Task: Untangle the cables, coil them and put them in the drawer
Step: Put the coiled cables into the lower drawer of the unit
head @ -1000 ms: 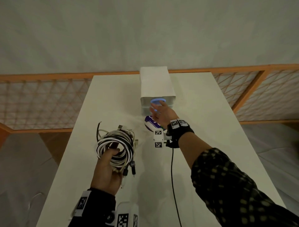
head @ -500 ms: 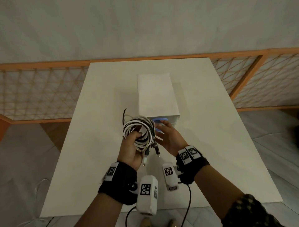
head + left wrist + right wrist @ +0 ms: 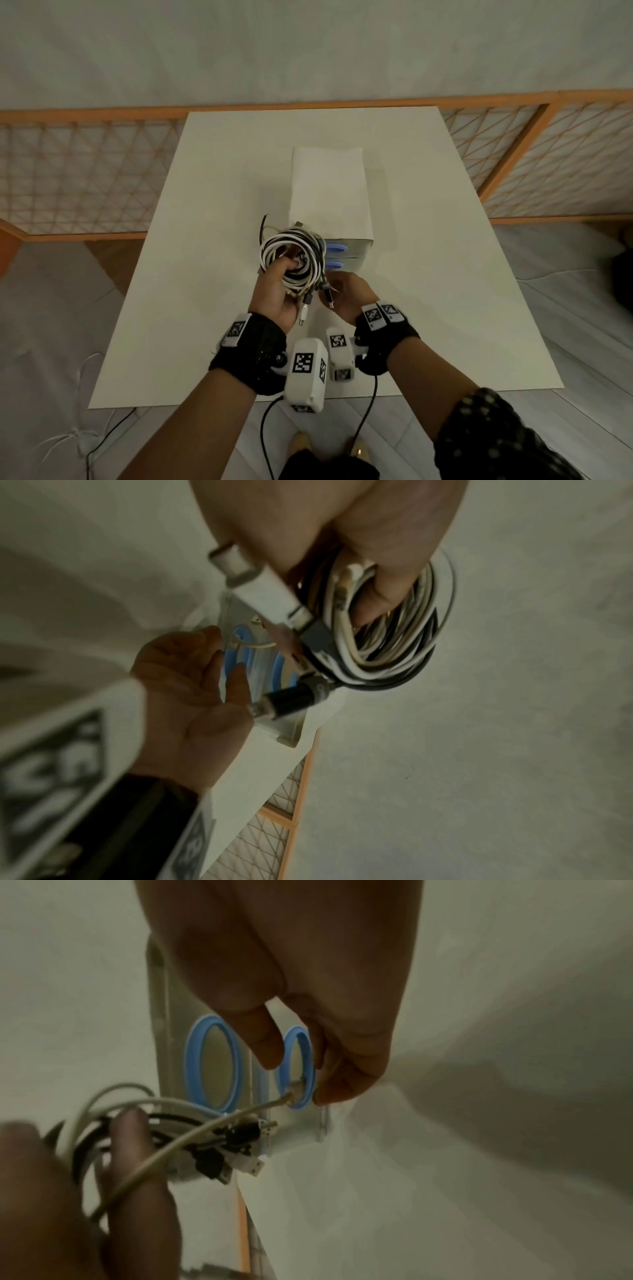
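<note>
My left hand grips a coil of white and black cables held up just left of the drawer unit's front; several plugs dangle from it. The white drawer unit stands mid-table with two blue ring handles, upper and lower. Both drawers look closed. My right hand is palm up under the lower handle, thumb and fingertips on either side of the ring. One beige plug from the coil lies across that ring.
The white table carries only the drawer unit. An orange-framed lattice fence runs behind and beside the table. Thin cables lie on the floor at the lower left, and wrist-camera leads hang below my hands.
My left hand has carried the coil from the table's left side up to the drawer front. The right hand dropped from the upper handle to the lower one. My head moved back.
</note>
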